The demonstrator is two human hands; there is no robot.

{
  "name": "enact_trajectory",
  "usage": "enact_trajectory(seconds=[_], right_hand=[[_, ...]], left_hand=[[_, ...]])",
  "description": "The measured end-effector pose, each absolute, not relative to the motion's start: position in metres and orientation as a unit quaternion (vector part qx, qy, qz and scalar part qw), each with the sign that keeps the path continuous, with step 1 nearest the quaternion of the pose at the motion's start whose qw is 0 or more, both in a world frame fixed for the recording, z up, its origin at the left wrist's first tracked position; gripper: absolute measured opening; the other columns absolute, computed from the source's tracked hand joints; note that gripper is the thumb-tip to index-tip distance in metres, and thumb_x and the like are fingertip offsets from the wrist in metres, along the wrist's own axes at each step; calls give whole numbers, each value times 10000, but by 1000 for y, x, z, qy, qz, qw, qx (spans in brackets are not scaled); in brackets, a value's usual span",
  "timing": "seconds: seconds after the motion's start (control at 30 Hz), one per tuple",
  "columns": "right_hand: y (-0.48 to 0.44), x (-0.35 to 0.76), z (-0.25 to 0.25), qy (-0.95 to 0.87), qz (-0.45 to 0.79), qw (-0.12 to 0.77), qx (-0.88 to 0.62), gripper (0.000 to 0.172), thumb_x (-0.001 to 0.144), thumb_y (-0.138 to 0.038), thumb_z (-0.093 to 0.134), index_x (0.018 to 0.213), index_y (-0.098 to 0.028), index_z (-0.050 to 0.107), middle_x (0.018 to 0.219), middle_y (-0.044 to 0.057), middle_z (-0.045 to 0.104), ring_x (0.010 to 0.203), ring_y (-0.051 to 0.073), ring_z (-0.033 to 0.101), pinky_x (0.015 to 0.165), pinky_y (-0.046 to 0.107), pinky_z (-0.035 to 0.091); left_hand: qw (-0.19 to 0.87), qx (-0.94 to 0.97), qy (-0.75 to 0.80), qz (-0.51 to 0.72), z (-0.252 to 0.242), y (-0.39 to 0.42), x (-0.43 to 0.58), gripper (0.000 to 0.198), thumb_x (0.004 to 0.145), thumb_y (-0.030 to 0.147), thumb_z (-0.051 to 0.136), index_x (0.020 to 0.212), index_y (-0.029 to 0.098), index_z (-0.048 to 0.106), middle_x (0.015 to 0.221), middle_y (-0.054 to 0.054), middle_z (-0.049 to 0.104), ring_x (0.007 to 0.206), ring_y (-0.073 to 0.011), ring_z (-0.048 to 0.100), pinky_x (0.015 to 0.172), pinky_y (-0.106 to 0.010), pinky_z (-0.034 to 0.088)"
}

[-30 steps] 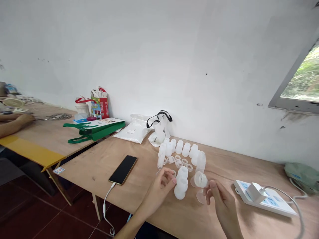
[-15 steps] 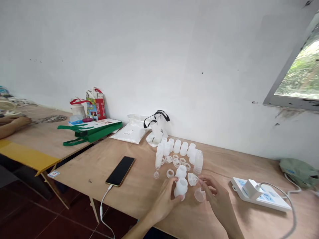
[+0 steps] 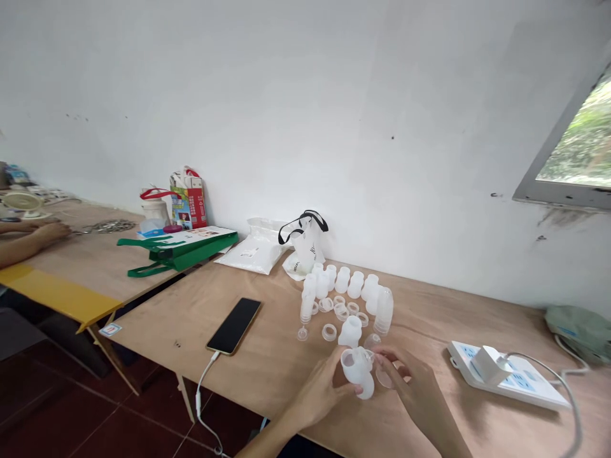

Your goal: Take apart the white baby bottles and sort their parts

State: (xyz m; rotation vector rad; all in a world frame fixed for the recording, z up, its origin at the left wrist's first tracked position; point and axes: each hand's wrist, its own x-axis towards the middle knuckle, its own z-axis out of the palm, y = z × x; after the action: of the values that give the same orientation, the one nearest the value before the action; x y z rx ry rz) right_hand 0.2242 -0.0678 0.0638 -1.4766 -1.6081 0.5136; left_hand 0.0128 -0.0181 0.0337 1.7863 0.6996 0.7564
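My left hand (image 3: 321,389) is wrapped round a small white translucent plastic bottle (image 3: 365,387), tilted with its open mouth towards me. The fingertips of my right hand (image 3: 411,380) pinch a small clear plastic piece (image 3: 368,357) at the bottle's rim; its exact shape is hard to make out. Partly hidden beneath my right fingers lies a clear cup-like cover (image 3: 383,375). Just behind the held bottle stands another white bottle (image 3: 351,331). Several clear rings (image 3: 329,331) lie beyond it, with a row of bottles (image 3: 356,284) behind them.
Stacked clear covers (image 3: 384,310) stand right of the rings. A black phone (image 3: 234,326) on a cable lies to the left, a power strip (image 3: 510,375) to the right. White bags (image 3: 252,247) rest by the wall. Another person's hand (image 3: 50,232) is at the far-left table.
My left hand has tilted the bottle from upright and moved it slightly right. My right hand has brought the clear piece down and left to the bottle's mouth.
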Motion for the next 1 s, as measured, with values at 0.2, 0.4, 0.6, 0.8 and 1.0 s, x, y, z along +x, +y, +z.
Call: enact_trajectory(seconds=[0.2, 0.4, 0.6, 0.8, 1.0], right_hand=[[-74, 232, 63, -622, 200, 451, -608, 346, 942, -570, 579, 1010, -295, 777, 876, 12, 778, 605, 157, 650, 549, 232, 537], [-73, 233, 66, -605, 226, 457, -612, 415, 889, -636, 606, 960, -271, 791, 827, 32, 779, 587, 177, 656, 534, 264, 527], [-69, 224, 68, -582, 273, 483, -594, 443, 872, -651, 632, 945, -240, 779, 862, 65, 771, 731, 234, 714, 530, 277, 524], [-68, 214, 69, -569, 323, 543, -526, 385, 884, -595, 670, 978, -230, 751, 962, 89, 767, 803, 240, 724, 536, 270, 563], [-71, 209, 65, -568, 360, 521, -526, 431, 835, -591, 734, 1103, -256, 769, 1074, 100, 771, 826, 253, 735, 534, 286, 596]], left_hand=[[465, 771, 303, 311, 50, -16, 2, 639, 898, 472, 716, 1485, 315, 517, 1390, -73, 578, 1313, -305, 514, 1132, -411, 389], [461, 768, 335, 292, 60, -14, -12, 764, 825, 421, 793, 1499, 303, 455, 1472, -89, 542, 1365, -326, 488, 1152, -451, 375], [429, 760, 307, 379, 66, -6, -20, 468, 796, 464, 810, 1152, 228, 619, 1310, -109, 650, 1248, -332, 581, 1074, -437, 440], [418, 763, 285, 403, 70, -2, -28, 463, 748, 404, 873, 1119, 223, 664, 1213, -73, 697, 1134, -291, 646, 977, -373, 482], [400, 786, 293, 368, 76, -4, -37, 506, 748, 451, 868, 1162, 236, 672, 1252, -82, 691, 1169, -307, 624, 1025, -401, 456]])
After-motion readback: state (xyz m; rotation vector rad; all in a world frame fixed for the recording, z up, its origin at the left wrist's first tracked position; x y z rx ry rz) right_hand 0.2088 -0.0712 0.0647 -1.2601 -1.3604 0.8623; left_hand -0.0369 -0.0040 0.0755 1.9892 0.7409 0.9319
